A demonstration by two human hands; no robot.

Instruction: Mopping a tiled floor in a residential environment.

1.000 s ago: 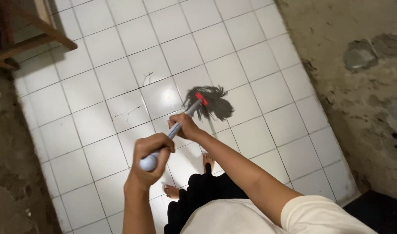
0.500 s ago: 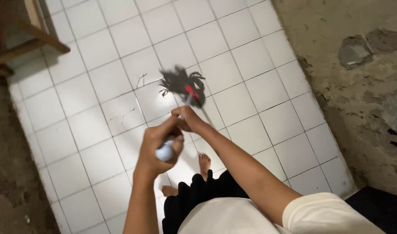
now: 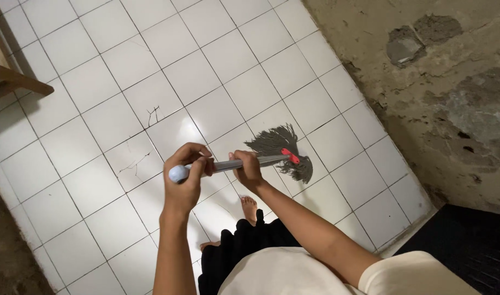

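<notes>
Both hands, left hand (image 3: pixel 187 177) and right hand (image 3: pixel 249 168), wrap fingers around a grey-handled mop (image 3: pixel 280 150) with dark strings, red collar

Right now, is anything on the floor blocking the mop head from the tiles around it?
Nothing visible does. The mop head rests on bare white tiles; the left hand and right hand grip the handle. The nearest things are a bare foot and the rough wall.
</notes>
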